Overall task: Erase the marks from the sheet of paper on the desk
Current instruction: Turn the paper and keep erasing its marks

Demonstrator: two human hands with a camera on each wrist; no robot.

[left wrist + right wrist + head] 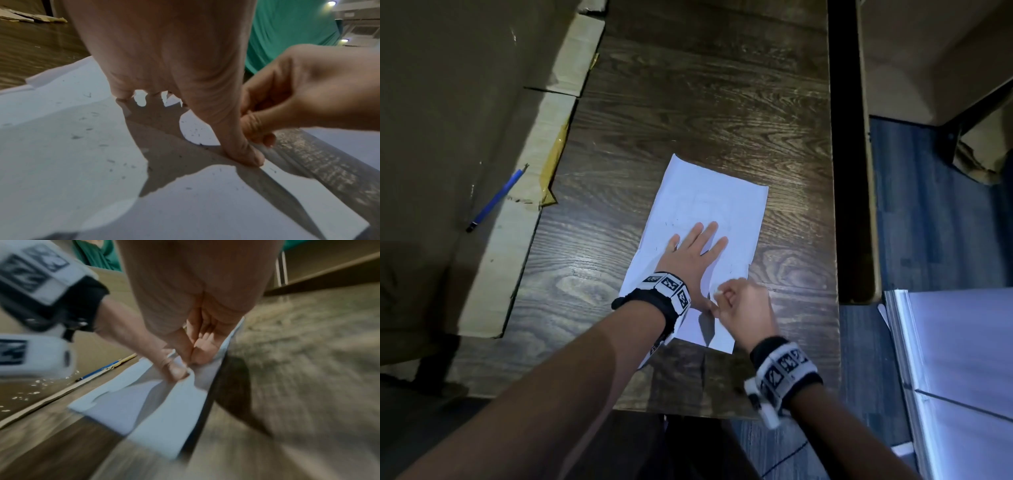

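A white sheet of paper [709, 198] lies on the dark wooden desk [688, 102], with faint pencil lines and dark eraser crumbs on it. My left hand [693, 250] rests flat on the sheet's lower half, fingers spread and straight, thumb [246, 155] pressed down. My right hand [743, 305] is curled at the sheet's near right edge, just beside that thumb. It pinches a small white eraser [717, 292], mostly hidden by the fingers. In the blurred right wrist view the right hand's fingertips [180, 369] press down on the paper [164, 418]. Crumbs dot the paper [61, 162] in the left wrist view.
A blue pencil [496, 200] lies on flattened cardboard [448, 102] left of the desk, also visible as a blue pencil [98, 370] in the right wrist view. A dark gap and another cardboard box [928, 51] are to the right. A white cabinet [962, 359] stands at near right.
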